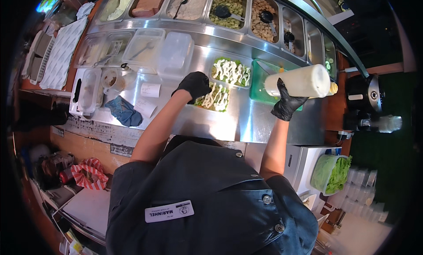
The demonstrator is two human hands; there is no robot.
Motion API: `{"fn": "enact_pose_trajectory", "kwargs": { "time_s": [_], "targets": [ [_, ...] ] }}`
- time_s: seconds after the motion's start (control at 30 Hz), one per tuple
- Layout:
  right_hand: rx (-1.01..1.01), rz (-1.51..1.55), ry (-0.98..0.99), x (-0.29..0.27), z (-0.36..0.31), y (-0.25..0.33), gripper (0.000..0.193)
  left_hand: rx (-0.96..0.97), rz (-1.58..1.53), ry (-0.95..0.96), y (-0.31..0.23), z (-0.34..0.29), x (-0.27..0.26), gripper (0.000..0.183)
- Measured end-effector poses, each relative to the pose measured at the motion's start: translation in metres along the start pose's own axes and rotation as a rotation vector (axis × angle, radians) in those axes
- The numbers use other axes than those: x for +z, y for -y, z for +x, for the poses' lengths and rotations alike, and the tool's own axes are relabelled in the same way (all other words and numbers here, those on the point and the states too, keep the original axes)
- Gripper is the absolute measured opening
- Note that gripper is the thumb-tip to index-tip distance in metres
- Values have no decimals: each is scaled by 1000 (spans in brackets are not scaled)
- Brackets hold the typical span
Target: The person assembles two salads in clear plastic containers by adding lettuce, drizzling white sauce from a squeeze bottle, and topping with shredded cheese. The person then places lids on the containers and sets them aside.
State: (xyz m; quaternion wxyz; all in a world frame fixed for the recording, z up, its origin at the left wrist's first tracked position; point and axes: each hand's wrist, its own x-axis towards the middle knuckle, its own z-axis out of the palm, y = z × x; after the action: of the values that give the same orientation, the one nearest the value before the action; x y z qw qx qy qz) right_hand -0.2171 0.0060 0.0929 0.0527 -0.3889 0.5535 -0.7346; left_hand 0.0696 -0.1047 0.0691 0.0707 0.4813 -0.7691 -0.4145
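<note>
My right hand [288,101], in a black glove, grips a large pale squeeze bottle [308,81]. The bottle lies almost level above a green cutting board [260,94], its narrower end toward the left. My left hand [195,86], also gloved in black, is closed at the left edge of two clear containers of salad; what its fingers hold, if anything, is hidden. The farther salad [231,72] and the nearer salad [214,97] both carry zigzag lines of creamy white sauce over green leaves.
Metal pans of food line the back, among them a green chopped filling [229,10] with a black spoon. Clear plastic tubs [176,54], a blue cloth [124,111] and paper slips [150,90] sit left. A lettuce tub [324,173] stands low at right.
</note>
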Motion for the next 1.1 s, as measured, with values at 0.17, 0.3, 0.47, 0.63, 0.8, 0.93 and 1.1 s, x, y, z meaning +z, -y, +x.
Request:
{"fn": "enact_pose_trajectory", "kwargs": {
  "time_s": [0.17, 0.3, 0.47, 0.63, 0.8, 0.93, 1.1],
  "targets": [
    [303, 363, 126, 59, -48, 57, 70, 144, -74, -169, 5, -1, -16, 23],
    [396, 328, 132, 93, -72, 61, 66, 29, -217, 40, -4, -10, -38, 40],
    [381, 318, 188, 109, -87, 62, 63, 600, -505, 228, -22, -10, -43, 79],
    [376, 229, 183, 120, -96, 66, 61, 602, -603, 259, -25, 4, -39, 72],
    [333, 200, 170, 120, -104, 62, 60, 671, -517, 162, -19, 2, -37, 60],
    [355, 210, 144, 119, -105, 62, 62, 748, -395, 104, -20, 4, -41, 55],
    [327, 244, 117, 128, -96, 63, 60, 722, -377, 145, -29, 19, -51, 49]
  ]
}}
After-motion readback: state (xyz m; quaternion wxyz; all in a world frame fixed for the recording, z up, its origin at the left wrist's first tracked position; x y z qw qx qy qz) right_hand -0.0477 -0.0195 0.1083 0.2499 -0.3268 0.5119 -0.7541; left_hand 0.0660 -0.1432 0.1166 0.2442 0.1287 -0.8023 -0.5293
